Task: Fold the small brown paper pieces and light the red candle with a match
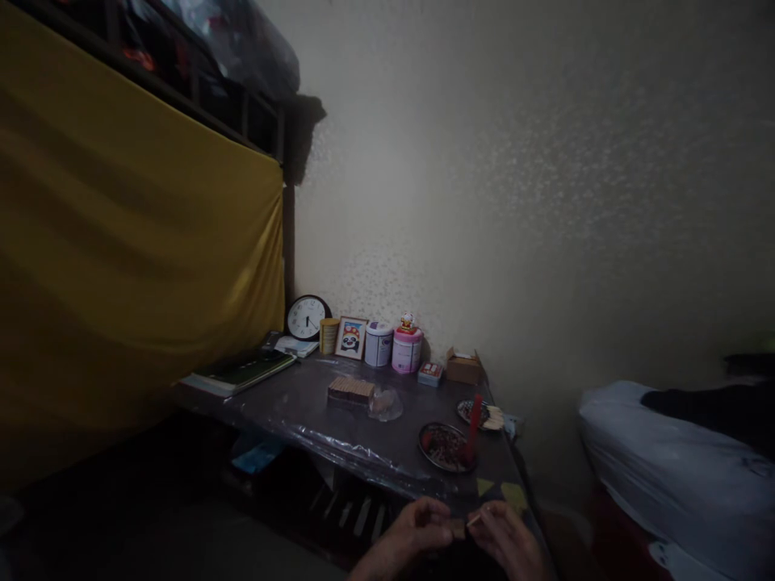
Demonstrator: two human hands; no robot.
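Note:
At the table's front edge, my left hand (412, 534) is closed on a small brown box (457, 528), which looks like a matchbox. Close beside it, my right hand (508, 539) pinches a thin pale stick (474, 520), its tip near the box. Just beyond the hands lies a round dark plate (422, 452) of small dark red pieces, with an upright red stick-like object (475, 420) at its right side. Behind that, a smaller plate (461, 408) carries similar pieces and a bundle of pale sticks (494, 418).
On the plastic-covered table (291, 415) are a row of small brown boxes (351, 390), a clear plastic bag (386, 405) and yellow paper pieces (513, 495). Along the wall stand a clock (307, 317), a framed panda picture (350, 337), two tubs (406, 351) and a cardboard box (463, 367).

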